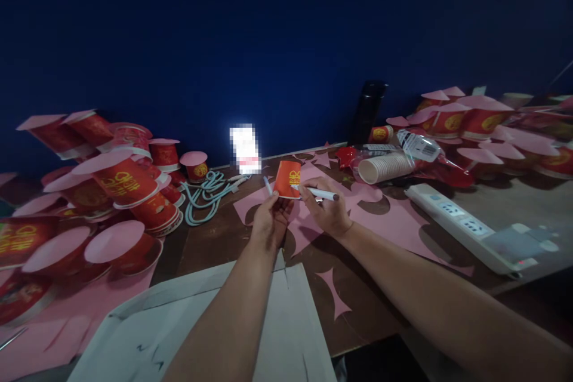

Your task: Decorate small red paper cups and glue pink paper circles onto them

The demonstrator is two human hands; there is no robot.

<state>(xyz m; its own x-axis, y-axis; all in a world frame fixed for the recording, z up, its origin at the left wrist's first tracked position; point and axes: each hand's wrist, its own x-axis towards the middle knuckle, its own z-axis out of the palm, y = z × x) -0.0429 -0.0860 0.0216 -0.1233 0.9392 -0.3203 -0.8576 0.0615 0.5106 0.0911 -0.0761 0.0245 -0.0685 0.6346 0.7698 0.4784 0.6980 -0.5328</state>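
Note:
A red paper cup [287,178] with yellow lettering is held up in front of me, my left hand [272,218] closed around its lower part. My right hand [326,209] is closed on a white marker [323,193] with a dark end. The marker's other end meets the cup's side, but I cannot tell whether its tip is uncapped. Behind my left fingers shows a thin, light-coloured stick-like object [267,185], partly hidden. Pink paper [308,230] with rounded cut-outs lies beneath both hands on the brown table [203,250].
Red cups with pink paper discs [123,182] crowd the left; more [450,119] stand at the far right. A teal cable [208,194], glowing blurred screen [245,148], dark bottle [367,110], bagged cup stack [385,167], power strip [456,224] and white cardboard [179,322] surround my hands.

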